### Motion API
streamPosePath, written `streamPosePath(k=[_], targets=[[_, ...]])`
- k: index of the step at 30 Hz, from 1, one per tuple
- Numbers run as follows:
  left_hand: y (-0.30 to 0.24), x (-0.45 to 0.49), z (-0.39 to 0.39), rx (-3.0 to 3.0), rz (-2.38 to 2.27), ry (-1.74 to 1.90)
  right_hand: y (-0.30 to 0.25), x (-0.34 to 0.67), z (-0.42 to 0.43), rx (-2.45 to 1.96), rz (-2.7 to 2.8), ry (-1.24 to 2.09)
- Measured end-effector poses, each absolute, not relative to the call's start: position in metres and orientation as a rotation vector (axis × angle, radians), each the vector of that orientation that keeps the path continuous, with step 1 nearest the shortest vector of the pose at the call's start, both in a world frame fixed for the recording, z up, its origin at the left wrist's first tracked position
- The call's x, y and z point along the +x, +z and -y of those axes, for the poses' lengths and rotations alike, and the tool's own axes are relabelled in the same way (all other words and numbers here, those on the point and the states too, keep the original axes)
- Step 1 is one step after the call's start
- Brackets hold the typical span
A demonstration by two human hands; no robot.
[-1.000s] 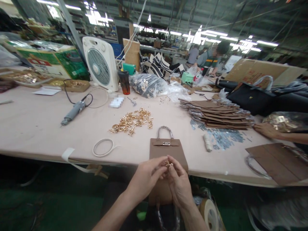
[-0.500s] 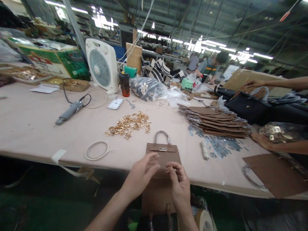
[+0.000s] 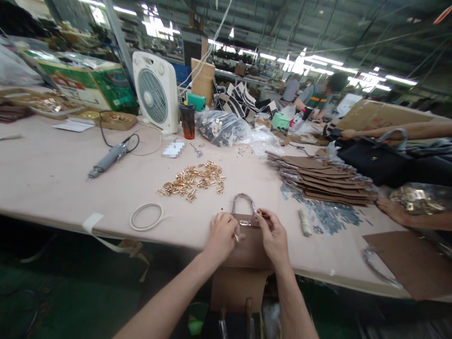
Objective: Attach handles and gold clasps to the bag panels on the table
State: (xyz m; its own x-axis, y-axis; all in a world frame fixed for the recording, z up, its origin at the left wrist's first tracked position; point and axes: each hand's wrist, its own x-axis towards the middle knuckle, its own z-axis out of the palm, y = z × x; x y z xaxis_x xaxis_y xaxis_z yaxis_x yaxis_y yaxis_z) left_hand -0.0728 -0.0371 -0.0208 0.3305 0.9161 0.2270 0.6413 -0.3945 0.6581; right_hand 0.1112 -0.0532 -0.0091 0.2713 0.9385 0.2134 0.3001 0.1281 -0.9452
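Observation:
A brown handbag (image 3: 252, 242) lies at the table's front edge, with a plastic-wrapped handle (image 3: 243, 197) and a silver clasp plate (image 3: 245, 222) on its flap. My right hand (image 3: 275, 238) pinches small gold metal fittings (image 3: 260, 213) at the flap's upper right corner. Over the flap's left side, my left hand (image 3: 223, 235) has its fingers curled in; a small shiny piece shows by the thumb, too small to name. Beyond the bag lies a pile of gold metal fittings (image 3: 194, 179).
A grey electric screwdriver (image 3: 108, 160), a tape ring (image 3: 146, 217) and a fan (image 3: 155, 94) are to the left. Stacked brown bag pieces (image 3: 325, 181), a pale roll (image 3: 305, 222) and a brown panel (image 3: 406, 263) lie right. A co-worker's arms reach in from the right.
Both hands have moved forward onto the bag's flap. My left hand, spread before, is now curled. The right hand has brought its gold fittings to the flap's right corner.

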Motion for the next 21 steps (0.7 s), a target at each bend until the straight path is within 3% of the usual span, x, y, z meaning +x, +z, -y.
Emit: streamPosePath(k=[5,10,13,18,21], targets=[[-0.022,-0.076,0.041,2.237,-1.383,0.838,-0.006,0.115,0.024,-1.447,1.762,0.66],[-0.02,-0.076,0.043,2.247,-1.453,0.849,0.002,0.127,0.035,-1.405,1.937,0.671],[-0.02,-0.075,0.044,2.199,-1.459,0.913,0.0,0.135,0.046,-1.477,1.881,0.687],[-0.022,-0.072,0.043,2.053,-1.47,1.032,-0.015,0.137,0.054,-1.496,1.529,1.019],[-0.021,-0.071,0.036,1.856,-1.441,1.158,-0.019,0.133,0.054,-1.477,1.491,1.003]])
